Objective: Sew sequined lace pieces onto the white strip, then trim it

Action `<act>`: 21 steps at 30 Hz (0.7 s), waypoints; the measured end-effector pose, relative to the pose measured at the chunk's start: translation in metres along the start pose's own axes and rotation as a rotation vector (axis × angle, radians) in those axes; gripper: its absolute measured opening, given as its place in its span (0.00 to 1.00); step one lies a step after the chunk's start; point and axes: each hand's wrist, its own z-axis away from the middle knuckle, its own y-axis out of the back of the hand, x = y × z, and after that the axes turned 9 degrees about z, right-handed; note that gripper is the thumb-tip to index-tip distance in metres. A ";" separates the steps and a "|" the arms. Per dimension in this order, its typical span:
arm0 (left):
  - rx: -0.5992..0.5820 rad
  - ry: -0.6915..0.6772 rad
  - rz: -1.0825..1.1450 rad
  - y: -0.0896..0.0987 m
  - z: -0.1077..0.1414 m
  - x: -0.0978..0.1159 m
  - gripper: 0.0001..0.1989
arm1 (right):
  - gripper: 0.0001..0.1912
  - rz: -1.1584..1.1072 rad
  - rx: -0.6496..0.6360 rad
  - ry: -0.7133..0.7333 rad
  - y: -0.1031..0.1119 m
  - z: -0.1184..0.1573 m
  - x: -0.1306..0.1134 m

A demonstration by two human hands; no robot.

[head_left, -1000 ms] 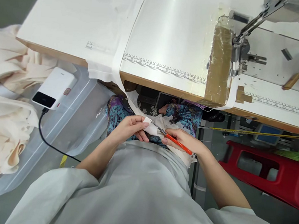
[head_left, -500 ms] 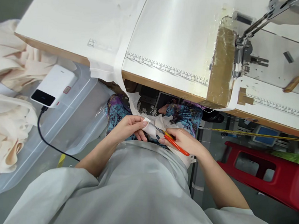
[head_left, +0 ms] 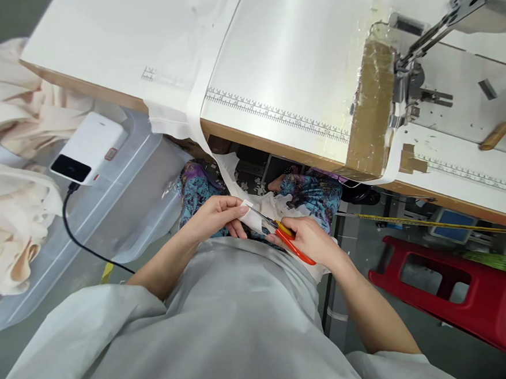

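Over my lap, my left hand [head_left: 222, 217] pinches the end of a white fabric strip [head_left: 254, 217] between thumb and fingers. My right hand [head_left: 308, 236] is closed round the handles of orange-and-yellow scissors [head_left: 294, 247]. The scissor blades point left, with their tips against the strip beside my left fingertips. More white fabric [head_left: 278, 207] lies bunched across my patterned trousers. From the table edge a long white band [head_left: 220, 161] hangs down toward my lap.
Ahead stands a white table [head_left: 283, 59] with a sewing machine [head_left: 411, 73] at its right. At left, a clear bin [head_left: 139, 176] holds cream fabric [head_left: 12, 224] and a white power bank [head_left: 89, 146] with a black cable. A red stool [head_left: 483, 298] is at right.
The view has shifted slightly. Both hands stay in nearly the same place, with the strip and the scissors still held.
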 end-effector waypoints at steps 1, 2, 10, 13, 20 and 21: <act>0.003 -0.001 -0.001 0.000 0.000 0.000 0.22 | 0.30 0.026 0.007 0.004 0.000 0.000 0.000; 0.005 -0.001 -0.003 0.000 0.000 -0.001 0.22 | 0.29 0.058 0.010 0.006 0.000 0.000 -0.001; 0.002 0.015 -0.030 0.000 0.002 -0.002 0.21 | 0.27 0.200 -0.006 -0.004 0.002 -0.006 -0.012; -0.009 0.016 -0.018 -0.001 0.003 0.000 0.22 | 0.28 0.181 -0.003 -0.014 0.000 -0.006 -0.012; -0.020 0.033 -0.016 -0.002 0.003 -0.002 0.23 | 0.28 0.070 0.019 -0.035 -0.008 -0.003 -0.010; -0.018 0.037 -0.023 -0.002 0.003 -0.002 0.23 | 0.29 0.051 0.023 -0.043 -0.007 -0.003 -0.009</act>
